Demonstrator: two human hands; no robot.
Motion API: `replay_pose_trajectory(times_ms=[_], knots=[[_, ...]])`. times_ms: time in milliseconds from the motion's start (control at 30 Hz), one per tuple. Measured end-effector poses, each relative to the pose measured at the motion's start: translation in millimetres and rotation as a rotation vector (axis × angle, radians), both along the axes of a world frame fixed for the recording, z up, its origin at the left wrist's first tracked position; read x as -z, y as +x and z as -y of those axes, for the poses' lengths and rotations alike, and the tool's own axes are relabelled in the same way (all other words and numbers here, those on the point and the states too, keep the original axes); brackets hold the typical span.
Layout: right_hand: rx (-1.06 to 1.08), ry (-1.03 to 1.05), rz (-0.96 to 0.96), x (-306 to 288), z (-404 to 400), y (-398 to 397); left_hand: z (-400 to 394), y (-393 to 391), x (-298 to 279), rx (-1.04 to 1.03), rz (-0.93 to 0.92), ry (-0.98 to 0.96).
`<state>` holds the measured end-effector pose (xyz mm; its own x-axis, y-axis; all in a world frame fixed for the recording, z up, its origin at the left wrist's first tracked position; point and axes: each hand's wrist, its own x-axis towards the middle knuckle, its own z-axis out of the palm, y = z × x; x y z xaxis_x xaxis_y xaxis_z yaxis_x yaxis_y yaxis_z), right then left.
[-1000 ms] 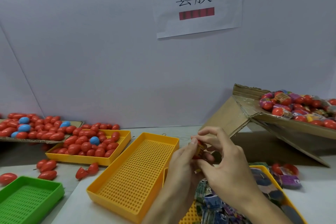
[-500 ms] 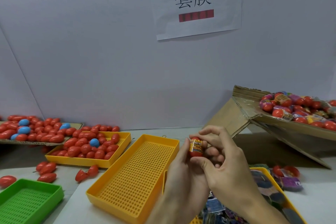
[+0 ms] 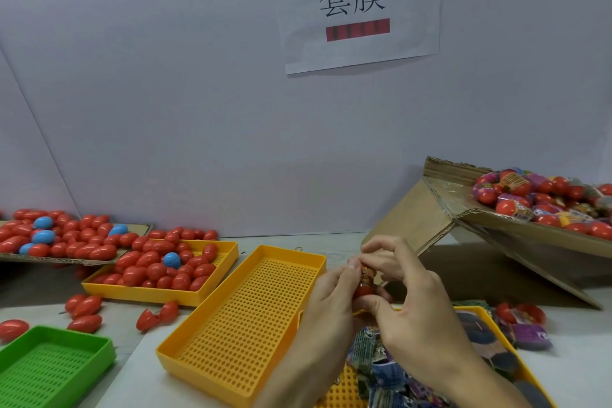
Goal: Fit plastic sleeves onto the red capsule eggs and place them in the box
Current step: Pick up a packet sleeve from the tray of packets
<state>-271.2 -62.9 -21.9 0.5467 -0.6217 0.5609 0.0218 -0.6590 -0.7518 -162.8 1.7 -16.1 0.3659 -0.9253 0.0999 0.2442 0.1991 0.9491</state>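
1. Right of center, both hands, left hand [image 3: 334, 291] and right hand [image 3: 407, 285], pinched one red egg [image 3: 365, 290] upright, probably to tug its sleeve [image 3: 367, 275] down.
2. Fingers covered most of it, so seating was unclear.
3. Upper right, the box [image 3: 516, 235] ran off-frame.

Two bare hands, left [image 3: 326, 303] and right [image 3: 412, 303], entering from lower frame. Forearms bare; no sleeves, gloves, rings or watch visible.
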Motion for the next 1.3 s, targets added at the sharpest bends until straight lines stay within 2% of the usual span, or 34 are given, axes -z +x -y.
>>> replay_pose_trajectory(times_ms=[167,267,433,533,667,767,833,900,967,1033,1100,1167,1300], knots=[[0.048,-0.030,-0.020,0,-1,0,-2,-1,-3,-0.005,-0.179,-0.011],[0.063,-0.001,-0.008,-1,-1,-2,-4,2,-4,0.078,-0.277,0.002],[0.020,0.125,-0.017,-2,-2,-3,-4,9,-3,0.090,-0.280,0.094],[-0.004,0.234,-0.011,-1,-3,-1,-4,14,-3,-0.023,-0.294,0.165],[0.046,0.333,0.008,5,1,2,-7,39,1,-0.363,-0.252,0.245],[0.084,0.374,-0.051,10,2,5,-11,60,-4,-0.507,-0.266,0.237],[0.108,0.387,-0.085,12,3,6,5,58,-14,-0.561,-0.182,0.276],[0.128,0.390,-0.108,10,2,6,41,40,-38,-0.517,-0.085,0.291],[0.141,0.416,-0.125,6,1,6,83,11,-77,-0.306,-0.019,0.272],[0.152,0.431,-0.136,3,2,6,115,-23,-115,-0.053,-0.041,0.240],[0.183,0.434,-0.137,-1,3,6,131,-47,-124,0.074,-0.069,0.194],[0.211,0.421,-0.163,-3,6,6,138,-54,-108,0.047,0.054,0.171],[0.217,0.374,-0.202,-2,2,7,115,-15,-66,-0.309,0.429,0.107]])
